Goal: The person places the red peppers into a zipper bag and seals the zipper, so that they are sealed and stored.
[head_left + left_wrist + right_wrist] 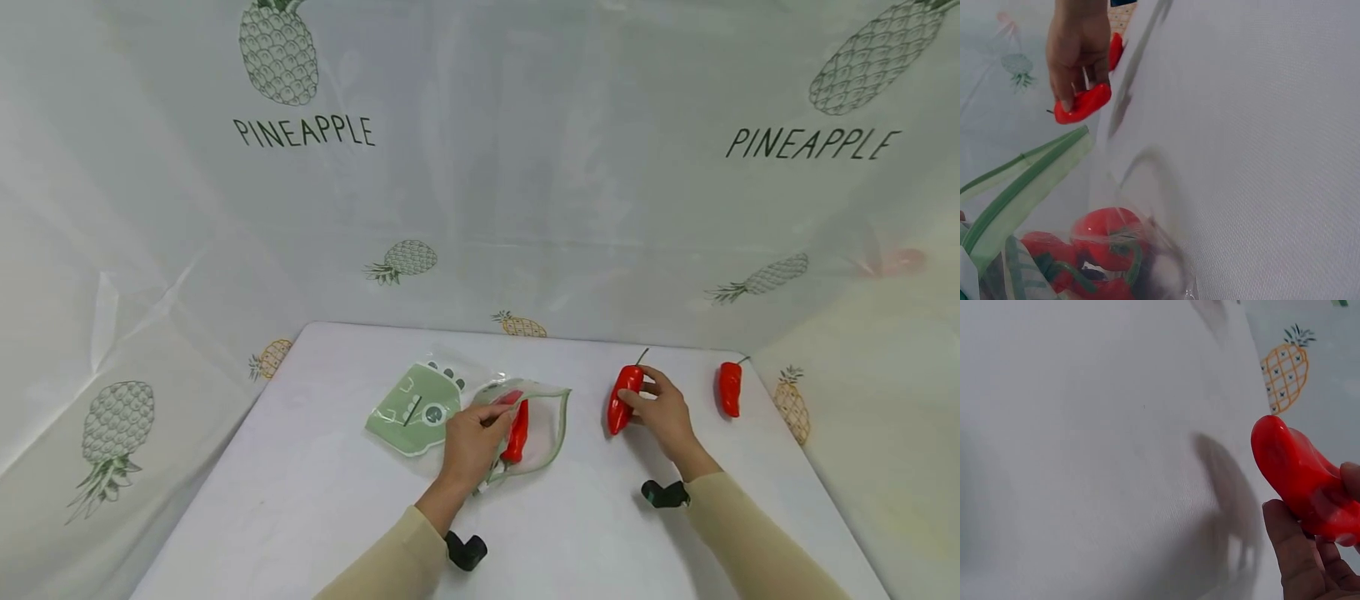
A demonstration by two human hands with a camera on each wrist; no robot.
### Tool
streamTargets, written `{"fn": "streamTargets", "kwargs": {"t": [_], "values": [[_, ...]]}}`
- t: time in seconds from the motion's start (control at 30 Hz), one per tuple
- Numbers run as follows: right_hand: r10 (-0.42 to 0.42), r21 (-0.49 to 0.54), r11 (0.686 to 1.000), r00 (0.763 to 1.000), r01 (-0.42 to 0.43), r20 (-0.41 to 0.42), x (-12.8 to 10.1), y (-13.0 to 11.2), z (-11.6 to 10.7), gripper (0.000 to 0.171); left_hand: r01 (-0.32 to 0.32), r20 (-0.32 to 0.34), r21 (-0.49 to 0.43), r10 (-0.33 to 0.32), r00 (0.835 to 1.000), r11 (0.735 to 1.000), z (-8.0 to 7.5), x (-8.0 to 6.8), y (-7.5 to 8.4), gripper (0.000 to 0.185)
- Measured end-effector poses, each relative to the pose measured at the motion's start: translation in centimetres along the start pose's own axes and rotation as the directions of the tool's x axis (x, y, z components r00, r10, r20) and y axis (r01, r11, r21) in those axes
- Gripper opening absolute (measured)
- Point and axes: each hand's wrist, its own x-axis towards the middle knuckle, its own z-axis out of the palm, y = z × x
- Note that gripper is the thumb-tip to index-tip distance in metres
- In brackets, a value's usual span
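Now the right hand is gripping a long red pepper above the white table (a second pepper is lying farther right!), while the left hand is pinching the green-edged bag at its mouth, red contents showing inside

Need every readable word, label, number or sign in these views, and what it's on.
"PINEAPPLE": left part of the backdrop sheet, under a pineapple drawing.
"PINEAPPLE": right part of the same sheet, also under a pineapple.
Green cartoon print, open bag: no lettering I can read.
Wrist views: nothing readable.
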Motion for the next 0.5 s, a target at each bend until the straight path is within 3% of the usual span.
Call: {"fn": "streamTargets", "kwargs": {"t": [0.5], "values": [[-0.048,0.049,0.998,0.998,0.046,0.041,-3.5,-1.4,1.3,0.077,0.001,-0.014,-0.021,-0.001,1.000,1.000,0.3,0.1,0.2,0.014]]}}
